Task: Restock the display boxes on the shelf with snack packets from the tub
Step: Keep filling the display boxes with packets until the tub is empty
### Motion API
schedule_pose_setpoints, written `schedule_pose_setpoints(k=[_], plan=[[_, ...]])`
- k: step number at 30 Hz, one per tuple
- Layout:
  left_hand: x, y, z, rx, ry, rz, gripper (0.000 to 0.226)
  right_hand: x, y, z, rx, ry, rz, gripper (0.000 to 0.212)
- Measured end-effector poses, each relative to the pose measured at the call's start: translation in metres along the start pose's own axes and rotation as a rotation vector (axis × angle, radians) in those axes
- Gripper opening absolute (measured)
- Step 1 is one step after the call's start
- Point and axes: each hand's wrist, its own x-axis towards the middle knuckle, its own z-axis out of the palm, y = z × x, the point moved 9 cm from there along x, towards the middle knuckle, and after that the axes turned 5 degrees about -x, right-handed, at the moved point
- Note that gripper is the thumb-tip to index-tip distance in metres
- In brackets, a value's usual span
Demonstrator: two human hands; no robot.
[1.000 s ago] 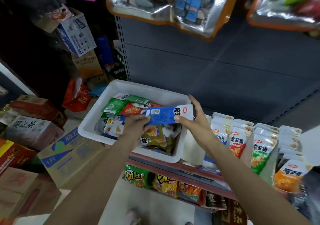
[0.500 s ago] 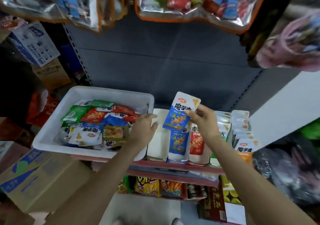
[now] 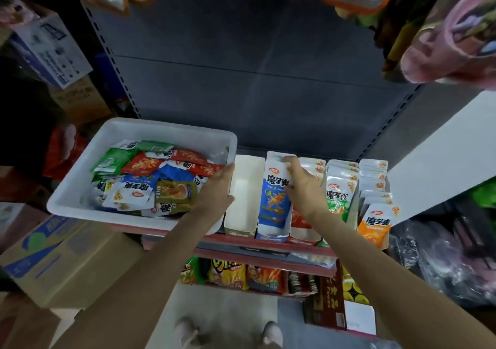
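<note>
From my feed, the right hand (image 3: pixel 302 184) has its fingers curled over the top edge of a glossy blue-and-white snack packet (image 3: pixel 276 195), pinching it as it stands upright in the second display box (image 3: pixel 272 234), a narrow white cardboard tray with a low front lip. The left hand (image 3: pixel 217 187) lies with straight, relaxed fingers against the right wall of the tub (image 3: pixel 166 131), holding nothing that I can make out. That tub is a smooth white plastic rectangle with rounded corners, sitting at the left end of the shelf (image 3: pixel 268 244), whose front edge is a red metal strip. Inside it lies a loose heap of flat, crinkly foil packets (image 3: pixel 150 176) in green, red, blue and olive. Between the tub and the blue packet stands an empty white box (image 3: pixel 243 201), matte card. To the right, further boxes hold upright rows: green packets (image 3: pixel 339 198) and, at the end, orange packets (image 3: pixel 375 225), all with shiny silvery tops.
</note>
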Motion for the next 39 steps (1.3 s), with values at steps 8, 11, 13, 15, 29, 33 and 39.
schedule_pose_setpoints(k=[8,11,13,15,29,33,39], plan=[[0.000,-0.003,0.000,-0.015,0.046,0.007,0.081,0.002,-0.010,0.008,-0.315,0.128,-0.117,0.043],[0.000,-0.004,0.003,-0.014,0.046,0.012,0.082,0.004,-0.022,0.011,-0.373,0.145,-0.177,0.056],[0.000,-0.006,0.005,-0.033,0.031,0.001,0.081,0.003,-0.033,0.011,-0.345,0.148,-0.201,0.054],[0.001,-0.010,0.003,-0.086,0.025,-0.024,0.077,-0.001,-0.051,0.013,-0.252,0.145,-0.265,0.047],[-0.028,-0.158,-0.081,0.169,-0.025,-0.172,0.067,0.016,-0.195,0.141,-0.046,-0.486,-0.312,0.063],[-0.031,-0.175,-0.080,0.048,-0.088,-0.171,0.071,0.020,-0.196,0.160,-0.127,-0.510,-0.260,0.067],[-0.034,-0.175,-0.087,-0.038,-0.020,-0.178,0.052,0.022,-0.185,0.148,-0.292,-0.465,-0.172,0.065]])
